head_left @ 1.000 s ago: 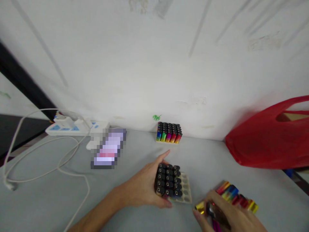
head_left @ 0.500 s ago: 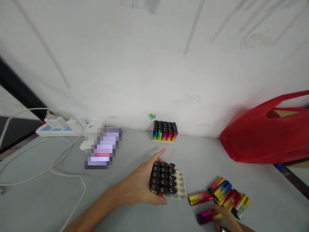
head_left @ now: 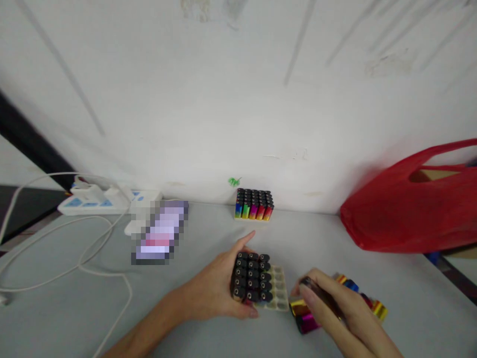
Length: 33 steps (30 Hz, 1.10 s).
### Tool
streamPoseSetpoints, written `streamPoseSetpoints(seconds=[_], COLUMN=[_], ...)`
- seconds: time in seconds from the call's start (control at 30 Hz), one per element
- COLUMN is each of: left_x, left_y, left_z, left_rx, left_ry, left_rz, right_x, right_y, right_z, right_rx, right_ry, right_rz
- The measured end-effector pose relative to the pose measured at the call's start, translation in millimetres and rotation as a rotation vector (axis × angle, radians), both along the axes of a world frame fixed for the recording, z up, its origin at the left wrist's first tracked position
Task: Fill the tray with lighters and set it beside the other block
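Observation:
My left hand [head_left: 214,291] is wrapped around the left side of a pale plastic tray [head_left: 280,288] and the black-topped lighters [head_left: 252,276] standing in it. Three columns of lighters fill the tray's left part; the sockets to the right are bare. Just right of the tray, my right hand [head_left: 346,308] pinches a lighter [head_left: 308,283] with its dark end showing between thumb and fingers. Most of that lighter is hidden. Under and behind this hand lie loose shiny lighters, among them a magenta one [head_left: 307,323] and a yellow one [head_left: 380,309], partly covered.
A full tray of upright rainbow-coloured lighters [head_left: 254,205] stands against the wall. To the left are a phone [head_left: 161,232], a power strip [head_left: 93,203] and a looping white cable [head_left: 128,286]. A red bag [head_left: 406,214] sits at the right.
My right hand has come up and left from the loose lighters toward the tray, now with a lighter in its fingers. My left hand and the tray have stayed in place.

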<state>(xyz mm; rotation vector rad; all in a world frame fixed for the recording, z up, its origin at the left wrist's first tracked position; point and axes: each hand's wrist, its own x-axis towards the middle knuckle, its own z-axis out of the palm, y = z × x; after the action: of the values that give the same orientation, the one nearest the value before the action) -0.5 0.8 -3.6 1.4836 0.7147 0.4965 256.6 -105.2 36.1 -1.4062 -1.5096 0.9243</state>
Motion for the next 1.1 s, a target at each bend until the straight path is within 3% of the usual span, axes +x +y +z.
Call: streamPoseSetpoints(seconds=[0.07, 0.13, 0.3, 0.4, 0.57, 0.67, 0.87, 1.1], left_x=[-1, -1, -1, 0, 0, 0, -1, 0], left_y=[0, 0, 0, 2, 4, 4, 2, 0], left_z=[1.1, 1.2, 0.3, 1.0, 1.6, 1.2, 1.7, 2.1], left_rx=[0.062, 0.092, 0.066, 0.073, 0.097, 0.07, 0.099, 0.059], left_ry=[0.032, 0.044, 0.043, 0.026, 0.021, 0.026, 0.023, 0.041], left_rz=[0.007, 0.012, -0.005, -0.017, -0.032, -0.045, -0.033, -0.013], right_x=[-16, -27, -33, -29, -25, -26, -26, -25], right_y=[27, 52, 86, 85, 74, 70, 69, 70], right_z=[13.1, 15.3, -8.6, -17.0, -13.2, -12.1, -14.1, -25.1], right_rx=[-0.072, -0.092, -0.095, -0.163, -0.367, -0.45, -0.494, -0.513], right_ry=[0.103, 0.185, 0.474, 0.671, 1.097, 1.255, 1.391, 1.352], right_rz=[0.057, 0.113, 0.048, 0.05, 0.231, 0.262, 0.251, 0.258])
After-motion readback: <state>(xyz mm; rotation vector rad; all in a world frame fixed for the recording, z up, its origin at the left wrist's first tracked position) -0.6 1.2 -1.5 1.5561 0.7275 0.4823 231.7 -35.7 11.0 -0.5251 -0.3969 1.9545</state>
